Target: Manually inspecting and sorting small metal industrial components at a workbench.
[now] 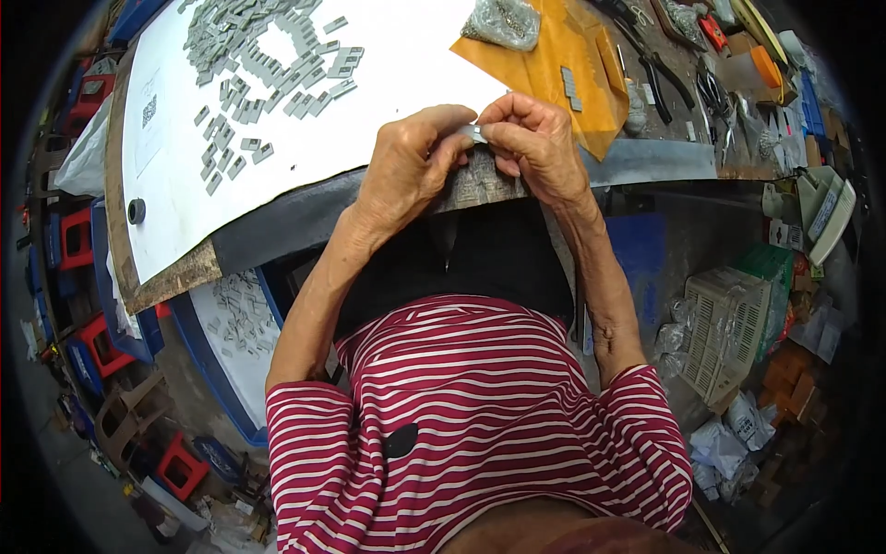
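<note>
At the table's near edge, my left hand [406, 171] and my right hand [543, 152] meet, fingertips closed on a small light-grey rectangular piece [474, 134]. Fingers cover most of it, so its details cannot be made out. Many similar grey rectangular pieces [300, 74] lie on a white sheet [369, 88], heaped toward the far left with loose ones nearer me. Beyond my right hand is a yellow-orange envelope [531, 60]. A short row of grey pieces [570, 90] rests on it, beside a clear plastic bag of small metal parts [501, 23].
Black-handled pliers [666, 85] and other tools crowd the far right of the table. A small black ring-shaped thing [137, 211] sits on the sheet's left side. Below the table, a blue tray [205, 355] holds more grey pieces, and a beige plastic crate [724, 323] stands right.
</note>
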A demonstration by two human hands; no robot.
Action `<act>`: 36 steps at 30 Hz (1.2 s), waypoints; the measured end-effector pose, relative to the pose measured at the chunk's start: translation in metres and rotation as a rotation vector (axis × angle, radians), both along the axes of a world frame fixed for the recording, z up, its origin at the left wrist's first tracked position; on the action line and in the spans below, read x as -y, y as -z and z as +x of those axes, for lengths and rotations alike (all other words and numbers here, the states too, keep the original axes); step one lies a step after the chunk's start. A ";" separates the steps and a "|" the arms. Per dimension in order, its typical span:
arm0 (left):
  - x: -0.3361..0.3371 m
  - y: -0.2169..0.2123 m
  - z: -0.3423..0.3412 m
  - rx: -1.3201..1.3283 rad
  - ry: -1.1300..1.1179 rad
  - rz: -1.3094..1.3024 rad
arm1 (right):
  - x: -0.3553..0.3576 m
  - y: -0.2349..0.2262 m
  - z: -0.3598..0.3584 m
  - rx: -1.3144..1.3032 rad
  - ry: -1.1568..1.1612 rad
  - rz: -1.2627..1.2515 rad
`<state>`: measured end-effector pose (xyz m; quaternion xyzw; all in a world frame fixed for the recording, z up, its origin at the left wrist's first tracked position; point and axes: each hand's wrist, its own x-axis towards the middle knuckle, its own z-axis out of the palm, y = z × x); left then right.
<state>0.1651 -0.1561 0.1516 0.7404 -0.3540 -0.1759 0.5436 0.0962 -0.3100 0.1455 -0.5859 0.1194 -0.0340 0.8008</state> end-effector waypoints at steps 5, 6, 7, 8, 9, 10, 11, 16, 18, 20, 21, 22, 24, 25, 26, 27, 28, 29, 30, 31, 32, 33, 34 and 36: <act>-0.002 0.005 0.006 0.350 0.029 -0.022 | -0.001 0.001 0.003 0.010 -0.011 0.017; -0.003 0.005 0.007 0.355 0.023 -0.019 | -0.002 0.001 0.004 0.005 -0.011 0.006; -0.003 0.006 0.008 0.423 0.013 -0.010 | -0.002 0.000 0.005 0.002 -0.012 -0.005; -0.004 0.004 0.009 0.493 0.003 0.000 | -0.003 -0.001 0.006 0.010 -0.019 -0.003; -0.005 0.001 0.010 0.469 0.003 0.019 | -0.004 0.000 0.007 0.008 -0.007 0.005; -0.005 -0.003 0.011 0.446 0.002 0.038 | -0.004 0.001 0.009 0.008 0.004 0.014; -0.004 -0.004 0.014 0.477 -0.005 0.048 | -0.003 0.002 0.009 0.024 0.003 0.025; -0.006 -0.004 0.036 0.459 -0.034 0.085 | -0.003 0.006 0.018 0.049 0.083 0.044; -0.007 0.003 0.058 0.408 -0.086 0.073 | -0.004 0.006 0.017 0.046 0.095 0.026; -0.004 0.001 0.077 0.472 -0.160 0.090 | -0.002 0.008 0.014 0.034 0.096 -0.011; -0.002 0.002 0.090 0.532 -0.200 0.107 | -0.001 0.008 0.012 0.031 0.087 -0.039; 0.000 0.003 0.104 0.590 -0.241 0.124 | -0.001 0.007 0.011 0.027 0.078 -0.067; -0.003 0.006 0.130 0.597 -0.326 0.122 | -0.002 0.007 0.010 0.035 0.081 -0.067; -0.004 0.009 0.144 0.640 -0.356 0.133 | -0.003 0.007 0.010 0.037 0.088 -0.068; -0.004 0.013 0.156 0.600 -0.418 0.161 | -0.004 0.006 0.010 0.038 0.095 -0.070; -0.006 0.019 0.168 0.659 -0.456 0.211 | -0.004 0.006 0.011 0.034 0.081 -0.088; -0.005 0.020 0.177 0.717 -0.490 0.257 | -0.002 0.006 0.010 0.038 0.086 -0.091; -0.004 0.023 0.183 0.709 -0.505 0.322 | 0.000 0.007 0.009 0.030 0.054 -0.110; -0.002 0.025 0.189 0.709 -0.514 0.341 | 0.002 0.008 0.009 0.022 0.020 -0.129; -0.002 0.027 0.193 0.709 -0.523 0.359 | 0.001 0.007 0.009 0.011 0.020 -0.123; -0.003 0.030 0.197 0.701 -0.527 0.366 | 0.001 0.007 0.009 0.016 0.023 -0.124; -0.003 0.032 0.199 0.692 -0.521 0.379 | 0.001 0.007 0.009 0.016 0.021 -0.120; -0.004 0.035 0.202 0.683 -0.516 0.394 | 0.000 0.007 0.009 0.016 0.020 -0.115; -0.005 0.036 0.204 0.696 -0.514 0.391 | 0.001 0.007 0.009 0.022 0.019 -0.113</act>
